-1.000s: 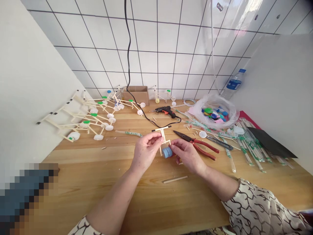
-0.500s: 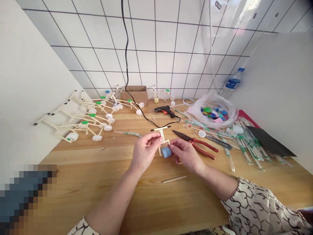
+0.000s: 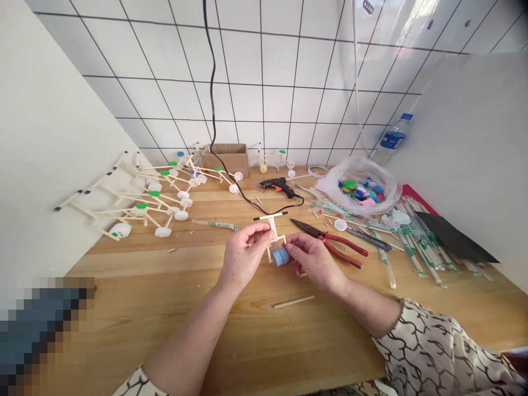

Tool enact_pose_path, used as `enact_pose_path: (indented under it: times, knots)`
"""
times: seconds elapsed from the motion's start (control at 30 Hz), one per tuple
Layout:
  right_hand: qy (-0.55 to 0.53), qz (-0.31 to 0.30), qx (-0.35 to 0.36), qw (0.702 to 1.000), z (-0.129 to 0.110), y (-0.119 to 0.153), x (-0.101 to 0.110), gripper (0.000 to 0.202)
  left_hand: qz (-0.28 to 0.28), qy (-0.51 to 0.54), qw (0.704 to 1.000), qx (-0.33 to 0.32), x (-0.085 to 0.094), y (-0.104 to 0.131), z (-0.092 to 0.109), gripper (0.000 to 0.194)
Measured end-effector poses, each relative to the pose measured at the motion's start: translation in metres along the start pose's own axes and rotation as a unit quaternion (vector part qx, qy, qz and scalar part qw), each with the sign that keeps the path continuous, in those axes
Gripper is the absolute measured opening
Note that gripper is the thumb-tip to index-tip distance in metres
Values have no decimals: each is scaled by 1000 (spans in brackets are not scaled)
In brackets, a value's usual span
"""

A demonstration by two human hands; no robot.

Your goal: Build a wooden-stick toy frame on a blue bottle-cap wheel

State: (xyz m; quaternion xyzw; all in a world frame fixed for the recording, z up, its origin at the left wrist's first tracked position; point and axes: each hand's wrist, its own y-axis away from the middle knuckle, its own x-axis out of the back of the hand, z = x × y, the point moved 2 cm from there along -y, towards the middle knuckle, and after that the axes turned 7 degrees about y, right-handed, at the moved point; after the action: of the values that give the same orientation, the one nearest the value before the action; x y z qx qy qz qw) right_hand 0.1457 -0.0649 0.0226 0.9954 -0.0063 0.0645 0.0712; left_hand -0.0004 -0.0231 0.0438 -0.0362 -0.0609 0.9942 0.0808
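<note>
Between my hands is a small stick frame [image 3: 274, 226] of pale wooden sticks, with a black-tipped crossbar at its top and blue bottle caps [image 3: 280, 256] as a wheel at the bottom. The fingers of my left hand [image 3: 246, 254] pinch its upright stick. My right hand [image 3: 313, 258] closes thumb and fingers on the end of a short stick beside the caps. A loose stick [image 3: 294, 302] lies on the table just below. To the right of the frame rest red-handled pliers [image 3: 330, 242], partly beside my right hand.
Several finished stick models [image 3: 152, 192] with white cap wheels stand at left. Behind are a cardboard box [image 3: 229, 162] and a glue gun [image 3: 278, 186] with a trailing black cord. At right sit a plastic bag of caps [image 3: 358, 187], scissors [image 3: 369, 238], wrapped sticks [image 3: 424, 247] and a bottle [image 3: 394, 137].
</note>
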Motion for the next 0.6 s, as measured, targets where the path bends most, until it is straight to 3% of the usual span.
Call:
enact_pose_path:
  times: [0.6]
  knots:
    - [3, -4, -5, 1000, -2, 1, 1, 27, 1, -5, 1000, 4, 1, 0, -1, 20]
